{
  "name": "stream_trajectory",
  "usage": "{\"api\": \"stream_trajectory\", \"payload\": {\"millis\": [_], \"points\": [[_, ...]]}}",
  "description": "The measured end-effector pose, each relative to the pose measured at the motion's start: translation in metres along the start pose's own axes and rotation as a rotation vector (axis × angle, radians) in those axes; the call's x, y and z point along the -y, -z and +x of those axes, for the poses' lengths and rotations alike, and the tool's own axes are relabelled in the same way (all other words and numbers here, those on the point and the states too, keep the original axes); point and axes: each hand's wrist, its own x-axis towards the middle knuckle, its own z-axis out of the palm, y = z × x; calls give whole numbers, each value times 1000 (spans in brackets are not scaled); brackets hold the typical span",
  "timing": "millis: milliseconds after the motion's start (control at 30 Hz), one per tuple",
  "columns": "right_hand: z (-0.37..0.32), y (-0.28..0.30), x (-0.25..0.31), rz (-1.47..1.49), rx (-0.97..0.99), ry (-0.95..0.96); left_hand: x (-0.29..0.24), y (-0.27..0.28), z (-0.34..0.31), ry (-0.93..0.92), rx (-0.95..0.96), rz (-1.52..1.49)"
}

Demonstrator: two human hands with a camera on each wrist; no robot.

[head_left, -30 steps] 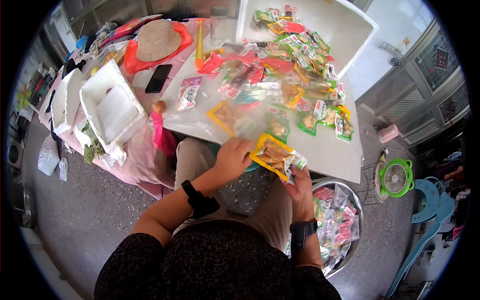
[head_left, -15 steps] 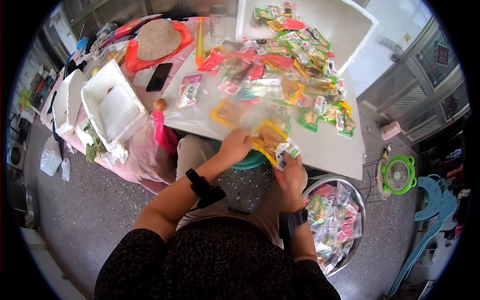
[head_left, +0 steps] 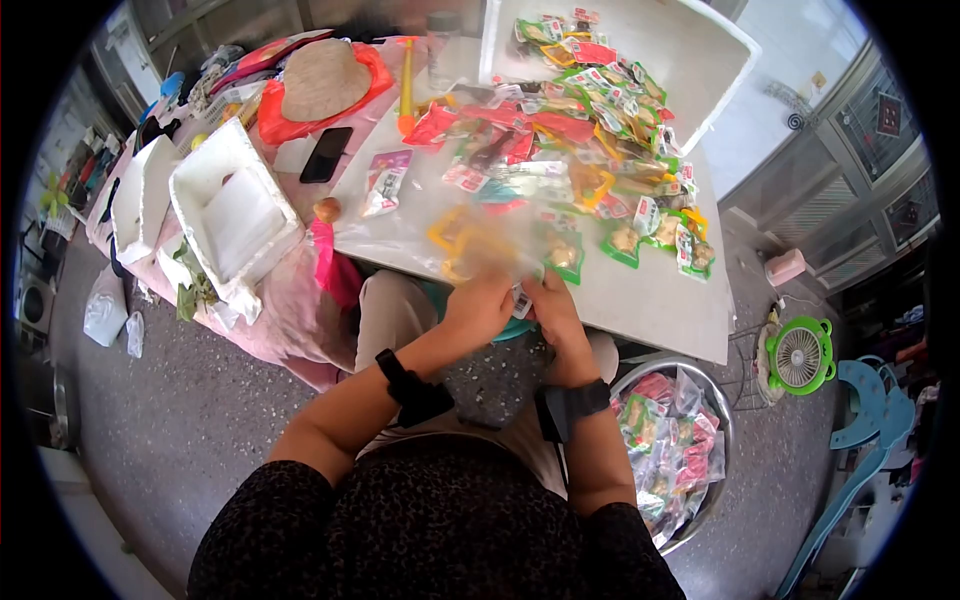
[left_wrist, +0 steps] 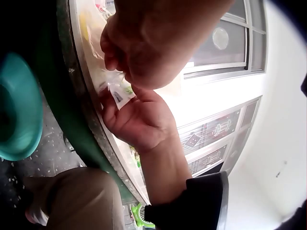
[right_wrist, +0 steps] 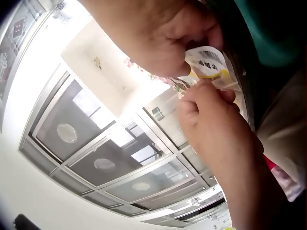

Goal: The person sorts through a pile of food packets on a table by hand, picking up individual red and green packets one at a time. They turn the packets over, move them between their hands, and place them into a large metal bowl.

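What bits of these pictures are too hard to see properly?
- Snack packet, head view: mostly covered by left hand and right hand; only a corner shows.
- Its label, right wrist view: print too blurry to read.
- Metal basin, head view: part hidden behind the right arm.

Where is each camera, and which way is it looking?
Head: up on the head, facing down at the table; left hand and right hand show.
Left wrist: under the left hand, facing across to the right hand; both show.
Right wrist: under the right hand, facing up; both hands show.
All share the snack packet, pinched by both hands.
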Motion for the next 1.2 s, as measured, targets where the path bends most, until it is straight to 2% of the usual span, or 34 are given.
{"api": "stream_trajectory", "payload": {"millis": [67,167,267,367,467,567,667,733,800,867,967,1000,1100,1200], "points": [[-8,13,15,-427,-2,-16,6,-4,-5,-10,13,12],[-8,8,12,-296,6,-11,8,-7,-9,-4,40,5],[8,-1,0,-139,62,-116,8,-7,-9,-3,56,-4],[5,-20,8,40,15,-194,11,-4,-9,5,71,19],[10,-4,12,-92,137,-261,18,0,-11,-64,54,7],[-1,14,37,-292,125,-192,25,-1,-8,-187,-18,8],[13,41,53,-434,28,-39,29,-12,-8,-259,-123,28],[32,55,59,-465,-182,196,29,-14,-7,-259,-150,47],[86,94,41,-636,-378,419,28,-14,-10,-223,-124,73],[124,121,44,-1109,-547,740,28,-14,-10,-203,-119,62],[139,106,74,-861,-722,634,29,-15,-12,-162,-80,64],[146,102,81,-787,-718,470,30,-15,-12,-147,-60,68],[174,107,79,-1115,-775,278,30,-15,-13,-130,-34,83],[197,121,70,-1267,-588,230,31,-15,-13,-118,-20,68]]}}
